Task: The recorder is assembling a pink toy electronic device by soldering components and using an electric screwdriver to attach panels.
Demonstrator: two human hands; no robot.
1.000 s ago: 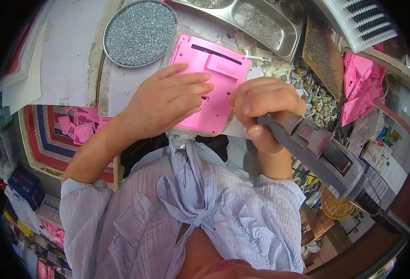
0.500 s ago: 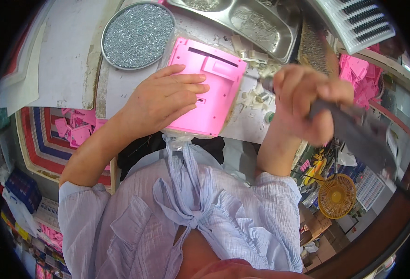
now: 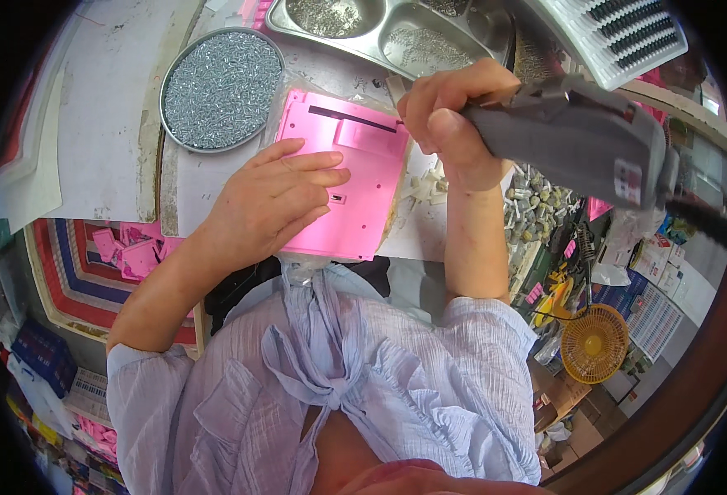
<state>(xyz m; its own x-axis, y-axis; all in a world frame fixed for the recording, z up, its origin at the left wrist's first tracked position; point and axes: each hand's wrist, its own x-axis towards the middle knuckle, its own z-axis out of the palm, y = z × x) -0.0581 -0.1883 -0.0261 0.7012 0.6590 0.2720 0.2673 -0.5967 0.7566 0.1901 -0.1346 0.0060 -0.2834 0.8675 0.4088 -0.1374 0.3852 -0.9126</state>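
Observation:
A flat pink plastic casing (image 3: 365, 173) with a dark slot and small holes lies on a clear plastic bag at the table's front edge. My left hand (image 3: 274, 194) rests on its left part, palm down, fingers stretched out and slightly spread. At the casing's upper right corner, my right hand (image 3: 456, 124) is wrapped around a grey powered screwdriver (image 3: 557, 128) with a dark cord. The screwdriver's body tilts out to the right. Its tip is hidden behind my fingers, so contact with the casing cannot be told.
A round metal dish of small screws (image 3: 223, 89) stands left of the casing. Behind it is a steel compartment tray (image 3: 372, 31) with small metal parts. White plastic pieces (image 3: 426, 188) lie to the right. A yellow basket (image 3: 594, 342) sits lower right, pink parts (image 3: 136, 254) lower left.
My right hand has brought the screwdriver left and farther away, to the casing's upper right corner. My left hand stays on the casing. The whole view has shifted slightly.

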